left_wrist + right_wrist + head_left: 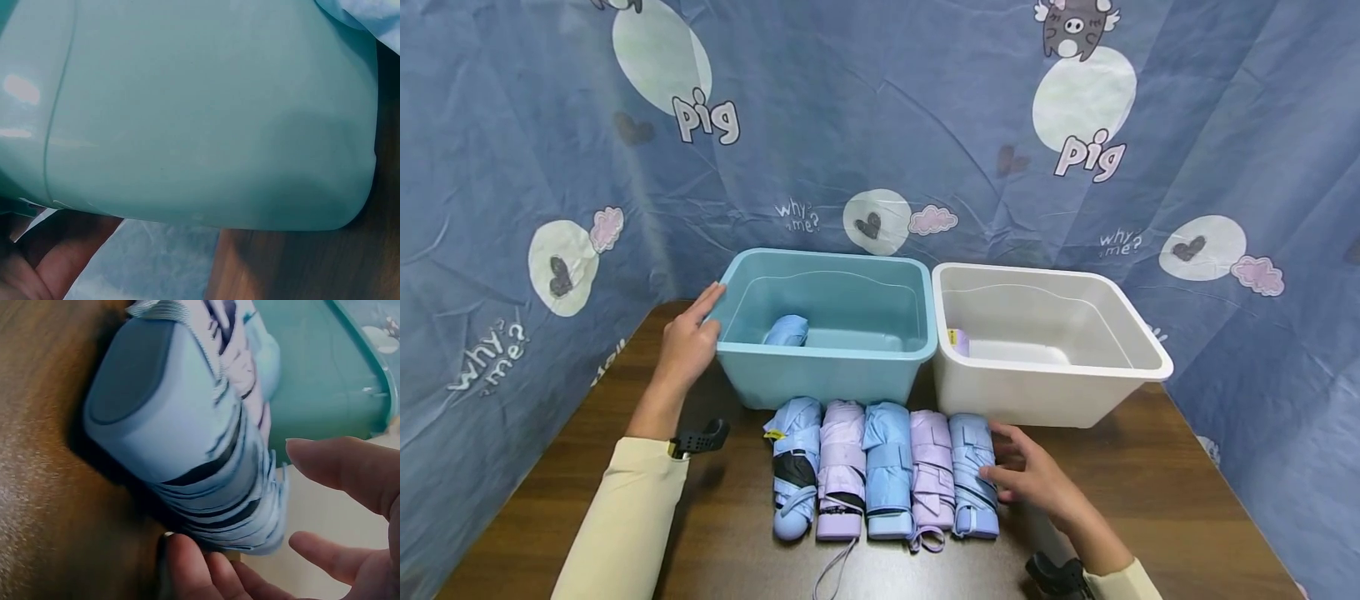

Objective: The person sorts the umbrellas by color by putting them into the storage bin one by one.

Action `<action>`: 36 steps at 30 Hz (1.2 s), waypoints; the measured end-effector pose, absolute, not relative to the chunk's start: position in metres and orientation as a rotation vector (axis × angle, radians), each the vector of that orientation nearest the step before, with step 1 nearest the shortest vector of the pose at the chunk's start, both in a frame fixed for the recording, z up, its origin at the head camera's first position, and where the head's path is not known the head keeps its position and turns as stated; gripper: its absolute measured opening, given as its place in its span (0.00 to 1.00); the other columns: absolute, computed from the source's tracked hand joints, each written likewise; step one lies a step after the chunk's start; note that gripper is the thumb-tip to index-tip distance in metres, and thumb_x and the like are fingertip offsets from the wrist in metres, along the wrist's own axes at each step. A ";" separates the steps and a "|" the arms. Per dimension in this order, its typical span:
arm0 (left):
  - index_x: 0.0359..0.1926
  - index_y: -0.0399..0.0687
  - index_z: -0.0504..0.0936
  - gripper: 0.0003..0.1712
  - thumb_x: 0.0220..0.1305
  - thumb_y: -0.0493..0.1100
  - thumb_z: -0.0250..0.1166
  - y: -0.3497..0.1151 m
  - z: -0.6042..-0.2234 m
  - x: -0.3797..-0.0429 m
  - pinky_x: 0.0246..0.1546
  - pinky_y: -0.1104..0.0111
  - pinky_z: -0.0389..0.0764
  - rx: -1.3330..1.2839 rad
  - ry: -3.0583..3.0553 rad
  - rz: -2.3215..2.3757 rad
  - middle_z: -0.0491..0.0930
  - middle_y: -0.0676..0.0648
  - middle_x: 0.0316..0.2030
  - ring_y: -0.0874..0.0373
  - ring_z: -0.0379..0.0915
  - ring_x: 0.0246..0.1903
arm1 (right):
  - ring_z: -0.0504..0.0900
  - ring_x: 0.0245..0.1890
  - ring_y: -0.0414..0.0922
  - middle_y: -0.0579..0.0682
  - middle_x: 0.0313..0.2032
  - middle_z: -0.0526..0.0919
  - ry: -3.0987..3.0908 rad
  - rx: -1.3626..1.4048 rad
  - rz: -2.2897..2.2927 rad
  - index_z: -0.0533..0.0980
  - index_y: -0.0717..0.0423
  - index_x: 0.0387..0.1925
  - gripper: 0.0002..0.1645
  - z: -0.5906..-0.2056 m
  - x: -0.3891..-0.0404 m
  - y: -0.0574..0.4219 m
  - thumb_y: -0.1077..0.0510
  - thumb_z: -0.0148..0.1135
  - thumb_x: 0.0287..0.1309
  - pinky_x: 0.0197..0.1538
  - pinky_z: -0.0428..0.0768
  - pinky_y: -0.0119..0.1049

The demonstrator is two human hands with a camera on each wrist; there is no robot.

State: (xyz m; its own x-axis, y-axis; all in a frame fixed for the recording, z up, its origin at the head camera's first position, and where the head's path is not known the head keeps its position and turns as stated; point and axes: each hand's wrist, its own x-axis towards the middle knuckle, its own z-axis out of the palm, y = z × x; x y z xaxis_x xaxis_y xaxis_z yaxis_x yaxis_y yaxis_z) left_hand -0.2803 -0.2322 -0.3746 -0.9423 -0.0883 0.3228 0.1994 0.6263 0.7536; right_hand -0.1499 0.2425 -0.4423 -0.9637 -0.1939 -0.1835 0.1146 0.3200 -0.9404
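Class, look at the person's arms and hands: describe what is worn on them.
The left sleeve and right sleeve are long, plain and cream. A black device is worn at the left wrist, another black device at the right. The left hand and right hand show no gloves.

head: bright, sheen on table [895, 577] | left wrist: dim, 2 glare spots on teal bin [187, 125] | right wrist: soft, shadow beside blue umbrella [181, 419]
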 end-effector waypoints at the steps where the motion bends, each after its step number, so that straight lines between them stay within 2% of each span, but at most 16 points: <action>1: 0.72 0.52 0.62 0.34 0.63 0.35 0.43 -0.232 -0.375 -0.280 0.65 0.44 0.54 -0.089 -2.523 -1.227 0.57 0.52 0.72 0.46 0.50 0.71 | 0.77 0.50 0.56 0.71 0.57 0.69 2.326 -0.064 -1.686 0.56 0.58 0.70 0.45 -0.444 -0.150 0.242 0.60 0.68 0.55 0.38 0.83 0.47; 6: 0.71 0.51 0.64 0.34 0.63 0.35 0.43 -0.231 -0.376 -0.281 0.65 0.44 0.55 -0.086 -2.509 -1.229 0.58 0.51 0.71 0.46 0.51 0.71 | 0.78 0.46 0.55 0.70 0.56 0.70 2.372 -0.062 -1.654 0.56 0.55 0.71 0.48 -0.449 -0.150 0.239 0.60 0.70 0.52 0.32 0.82 0.44; 10: 0.71 0.51 0.64 0.34 0.62 0.35 0.43 -0.231 -0.376 -0.280 0.65 0.44 0.56 -0.075 -2.512 -1.224 0.59 0.50 0.71 0.46 0.51 0.70 | 0.78 0.40 0.51 0.68 0.55 0.71 2.430 -0.093 -1.612 0.56 0.55 0.71 0.49 -0.451 -0.150 0.235 0.61 0.71 0.50 0.26 0.79 0.40; 13: 0.71 0.50 0.64 0.34 0.62 0.35 0.43 -0.231 -0.376 -0.280 0.64 0.44 0.56 -0.077 -2.515 -1.216 0.59 0.49 0.71 0.45 0.51 0.70 | 0.77 0.36 0.49 0.66 0.51 0.72 2.483 -0.086 -1.573 0.59 0.52 0.70 0.49 -0.452 -0.151 0.231 0.63 0.72 0.48 0.23 0.77 0.39; 19: 0.71 0.50 0.64 0.34 0.63 0.35 0.43 -0.230 -0.375 -0.281 0.66 0.45 0.54 -0.081 -2.501 -1.239 0.58 0.50 0.71 0.46 0.50 0.71 | 0.74 0.31 0.47 0.60 0.43 0.69 2.547 -0.106 -1.518 0.64 0.47 0.68 0.47 -0.452 -0.156 0.228 0.63 0.73 0.46 0.28 0.75 0.38; 26: 0.72 0.50 0.63 0.34 0.63 0.35 0.43 -0.230 -0.376 -0.280 0.66 0.44 0.53 -0.080 -2.514 -1.241 0.58 0.50 0.72 0.45 0.50 0.71 | 0.76 0.35 0.48 0.61 0.44 0.74 2.510 -0.183 -1.530 0.64 0.49 0.69 0.45 -0.451 -0.157 0.228 0.63 0.71 0.49 0.34 0.77 0.39; 31: 0.71 0.50 0.64 0.34 0.63 0.35 0.43 -0.230 -0.376 -0.280 0.66 0.45 0.54 -0.087 -2.503 -1.232 0.58 0.50 0.72 0.45 0.51 0.71 | 0.73 0.35 0.47 0.59 0.45 0.73 2.546 -0.202 -1.521 0.67 0.49 0.67 0.44 -0.451 -0.158 0.226 0.64 0.71 0.47 0.33 0.73 0.36; 36: 0.71 0.50 0.64 0.34 0.63 0.35 0.43 -0.230 -0.375 -0.281 0.65 0.44 0.54 -0.095 -2.496 -1.234 0.58 0.50 0.71 0.46 0.51 0.71 | 0.66 0.30 0.44 0.53 0.32 0.66 2.628 -0.168 -1.432 0.71 0.47 0.65 0.42 -0.451 -0.158 0.223 0.63 0.72 0.45 0.29 0.66 0.33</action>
